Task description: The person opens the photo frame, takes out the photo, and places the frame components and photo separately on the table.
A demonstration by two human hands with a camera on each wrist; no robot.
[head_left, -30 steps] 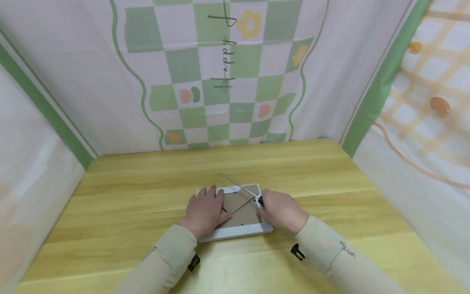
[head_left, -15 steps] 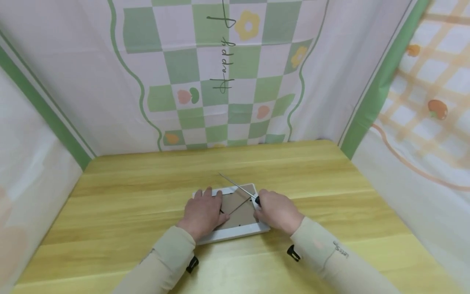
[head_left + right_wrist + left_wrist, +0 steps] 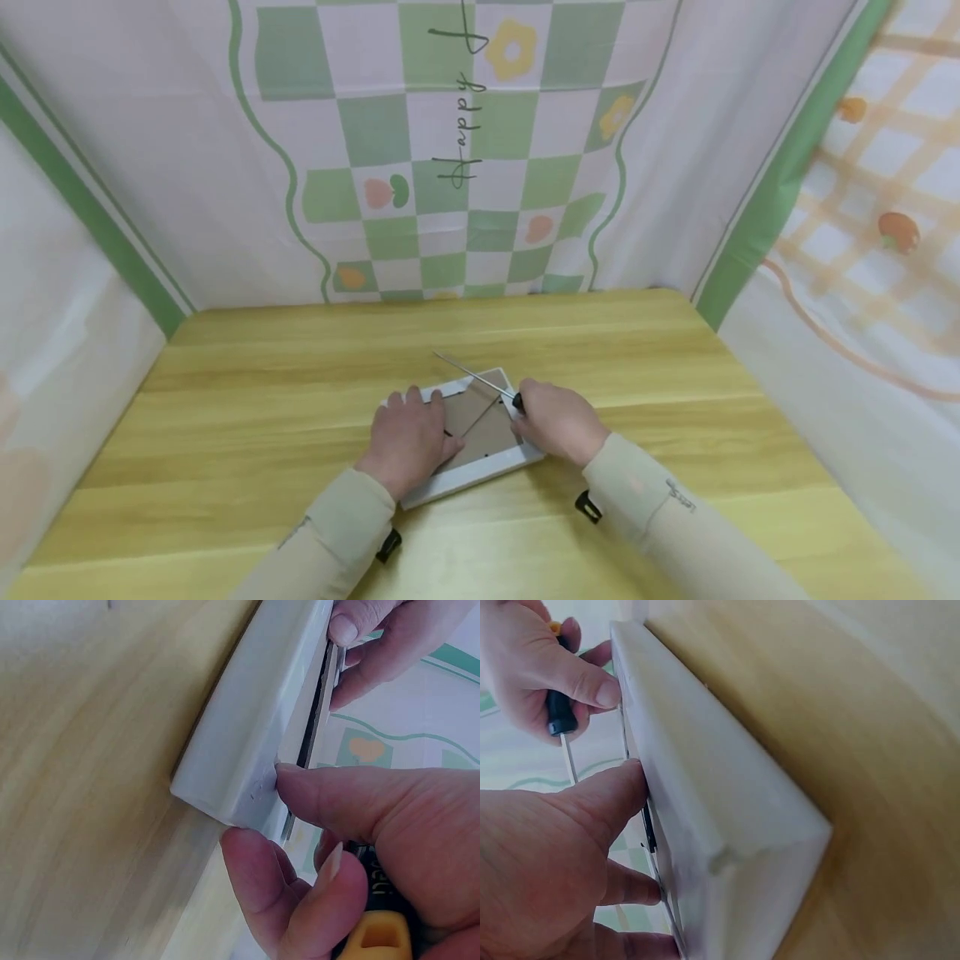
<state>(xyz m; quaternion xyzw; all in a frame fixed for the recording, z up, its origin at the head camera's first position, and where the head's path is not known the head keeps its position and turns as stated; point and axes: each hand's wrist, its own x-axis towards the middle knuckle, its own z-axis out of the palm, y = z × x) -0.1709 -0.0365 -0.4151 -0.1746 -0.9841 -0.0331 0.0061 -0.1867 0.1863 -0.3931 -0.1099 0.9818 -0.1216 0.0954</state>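
A white frame (image 3: 480,475) with a brown backing board (image 3: 476,421) lies on the table, a little tilted in the head view. My left hand (image 3: 405,437) rests flat over its left part, fingers spread, thumb on the board. My right hand (image 3: 562,421) holds a screwdriver (image 3: 472,375) by its black handle, the shaft pointing up and left over the far edge. In the right wrist view the handle with its orange end (image 3: 379,937) is tucked in the palm, while the thumb and a finger touch the corner of the frame (image 3: 240,742). A thin diagonal strip stands on the board.
The wooden table (image 3: 300,358) spreads around the frame. A checked green and white curtain (image 3: 435,167) hangs behind it, with more cloth at both sides. Black clips hang by both wrists, one under the right sleeve (image 3: 588,506).
The frame has turned somewhat counterclockwise and shifted slightly left. Both hands have moved with it, and the screwdriver stays in my right hand.
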